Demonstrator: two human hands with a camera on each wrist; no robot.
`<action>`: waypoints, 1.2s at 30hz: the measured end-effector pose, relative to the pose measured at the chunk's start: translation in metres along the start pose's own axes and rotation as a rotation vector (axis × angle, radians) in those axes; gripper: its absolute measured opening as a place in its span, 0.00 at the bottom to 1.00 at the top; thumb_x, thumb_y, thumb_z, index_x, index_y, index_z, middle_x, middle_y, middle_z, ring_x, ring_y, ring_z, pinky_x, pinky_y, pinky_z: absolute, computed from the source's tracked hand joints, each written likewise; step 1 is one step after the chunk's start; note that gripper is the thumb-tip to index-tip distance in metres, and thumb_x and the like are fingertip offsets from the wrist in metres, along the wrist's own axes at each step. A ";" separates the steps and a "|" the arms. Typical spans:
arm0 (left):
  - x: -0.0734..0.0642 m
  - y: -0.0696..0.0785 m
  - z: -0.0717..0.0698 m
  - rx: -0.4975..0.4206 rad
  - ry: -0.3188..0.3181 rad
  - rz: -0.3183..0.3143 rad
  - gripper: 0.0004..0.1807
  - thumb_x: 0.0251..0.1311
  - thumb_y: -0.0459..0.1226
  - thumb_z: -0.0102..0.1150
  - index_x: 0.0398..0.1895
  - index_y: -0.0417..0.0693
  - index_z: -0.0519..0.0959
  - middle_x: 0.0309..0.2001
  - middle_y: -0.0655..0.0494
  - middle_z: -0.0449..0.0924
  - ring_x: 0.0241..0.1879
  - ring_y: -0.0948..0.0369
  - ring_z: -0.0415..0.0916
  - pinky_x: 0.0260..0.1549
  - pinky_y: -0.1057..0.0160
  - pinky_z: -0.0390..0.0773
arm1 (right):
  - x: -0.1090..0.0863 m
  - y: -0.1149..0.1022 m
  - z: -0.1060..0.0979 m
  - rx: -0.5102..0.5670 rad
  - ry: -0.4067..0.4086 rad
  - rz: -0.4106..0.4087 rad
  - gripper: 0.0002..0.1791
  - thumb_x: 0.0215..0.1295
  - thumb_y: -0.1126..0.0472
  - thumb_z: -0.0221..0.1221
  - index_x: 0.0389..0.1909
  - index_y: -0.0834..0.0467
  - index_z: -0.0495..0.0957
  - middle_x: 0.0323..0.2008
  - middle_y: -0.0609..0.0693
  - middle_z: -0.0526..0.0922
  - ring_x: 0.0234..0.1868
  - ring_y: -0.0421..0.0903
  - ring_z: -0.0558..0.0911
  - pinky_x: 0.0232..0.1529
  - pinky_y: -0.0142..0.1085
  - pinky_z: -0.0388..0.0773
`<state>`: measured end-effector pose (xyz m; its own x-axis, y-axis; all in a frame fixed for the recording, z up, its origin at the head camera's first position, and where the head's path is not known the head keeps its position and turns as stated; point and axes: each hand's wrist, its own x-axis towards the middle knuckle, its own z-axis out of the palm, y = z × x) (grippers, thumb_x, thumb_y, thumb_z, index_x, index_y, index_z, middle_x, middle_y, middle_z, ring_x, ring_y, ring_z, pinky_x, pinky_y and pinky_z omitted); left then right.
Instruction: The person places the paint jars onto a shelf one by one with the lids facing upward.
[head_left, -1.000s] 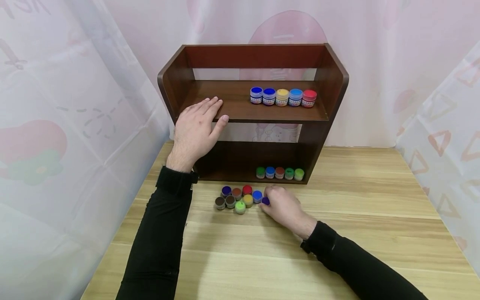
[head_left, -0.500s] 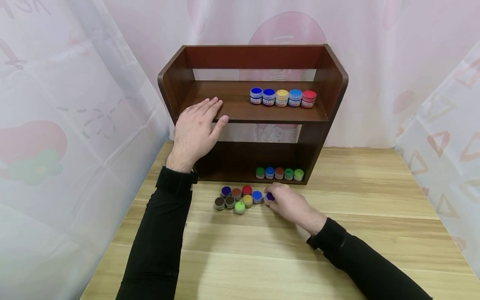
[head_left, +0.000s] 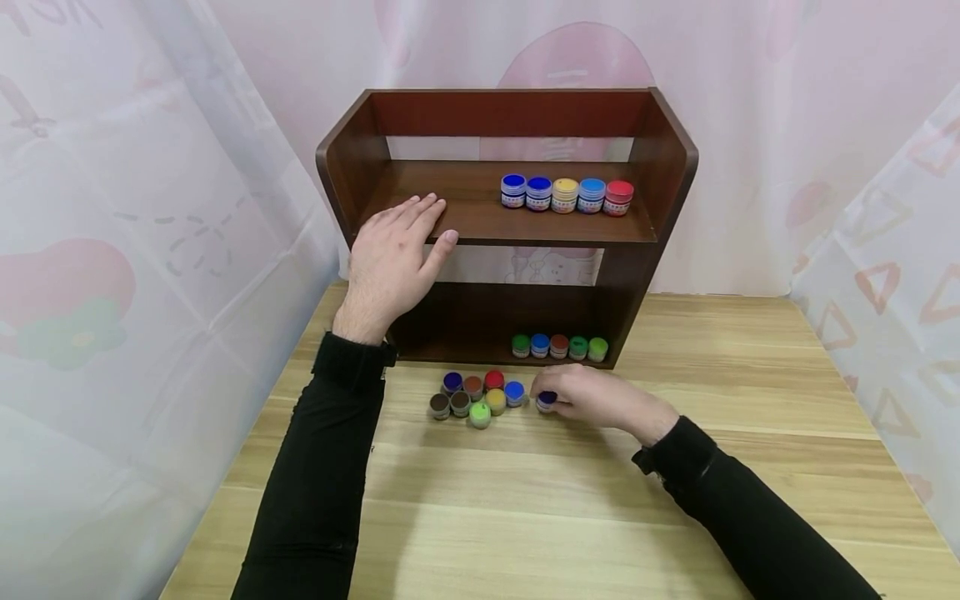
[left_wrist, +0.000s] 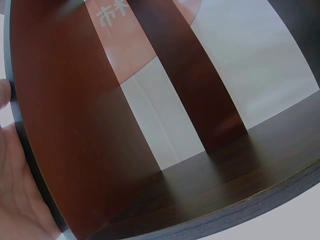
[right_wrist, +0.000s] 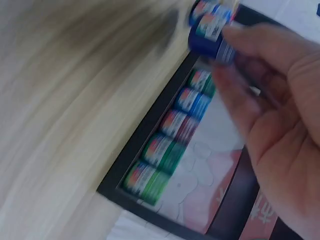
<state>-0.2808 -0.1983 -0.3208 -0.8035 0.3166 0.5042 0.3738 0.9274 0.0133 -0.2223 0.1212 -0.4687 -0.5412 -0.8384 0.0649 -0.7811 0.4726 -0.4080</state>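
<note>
My right hand (head_left: 602,397) pinches a small paint jar with a dark blue lid (head_left: 546,403) between thumb and fingers, in front of the shelf. In the right wrist view that dark blue jar (right_wrist: 212,36) hangs from the fingertips, overlapping another blue jar (right_wrist: 200,10). My left hand (head_left: 396,260) rests on the left part of the brown wooden shelf (head_left: 480,223), its fingers straight on the upper board and the thumb apart. To the left of my right hand, several paint jars stand grouped on the table: bright blue (head_left: 514,393), red (head_left: 494,380), yellow (head_left: 496,402), light green (head_left: 480,414).
A row of several jars (head_left: 565,195) stands at the right of the upper board. Another row (head_left: 558,346) lines the lower board's right end. The wooden table (head_left: 735,375) extends around the shelf, and pale printed curtains (head_left: 750,150) hang behind and beside it.
My right hand has moved a little to the right with the dark blue jar, away from the group, and the forearm has swung right. The left hand stays put.
</note>
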 end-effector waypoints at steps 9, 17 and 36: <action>0.000 0.000 0.000 0.009 0.003 0.001 0.43 0.76 0.67 0.23 0.80 0.53 0.65 0.78 0.55 0.64 0.78 0.57 0.57 0.76 0.52 0.56 | -0.003 0.013 0.003 0.011 -0.098 0.005 0.14 0.68 0.67 0.66 0.53 0.57 0.85 0.53 0.49 0.86 0.55 0.42 0.82 0.59 0.41 0.81; 0.000 0.000 0.000 0.008 -0.003 -0.004 0.43 0.76 0.67 0.22 0.81 0.54 0.65 0.78 0.56 0.64 0.78 0.57 0.57 0.76 0.51 0.55 | -0.003 0.008 0.006 -0.055 -0.060 0.073 0.18 0.66 0.62 0.69 0.56 0.57 0.83 0.54 0.49 0.84 0.56 0.43 0.81 0.59 0.40 0.80; 0.000 0.000 0.000 0.012 -0.003 0.000 0.43 0.76 0.67 0.22 0.80 0.53 0.65 0.78 0.55 0.64 0.78 0.57 0.57 0.76 0.52 0.55 | 0.018 -0.002 -0.015 -0.129 0.054 0.112 0.15 0.66 0.59 0.70 0.53 0.57 0.86 0.48 0.48 0.84 0.46 0.42 0.83 0.52 0.36 0.84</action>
<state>-0.2809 -0.1981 -0.3205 -0.8052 0.3169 0.5013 0.3677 0.9299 0.0028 -0.2355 0.1088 -0.4535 -0.6400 -0.7646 0.0761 -0.7469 0.5957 -0.2955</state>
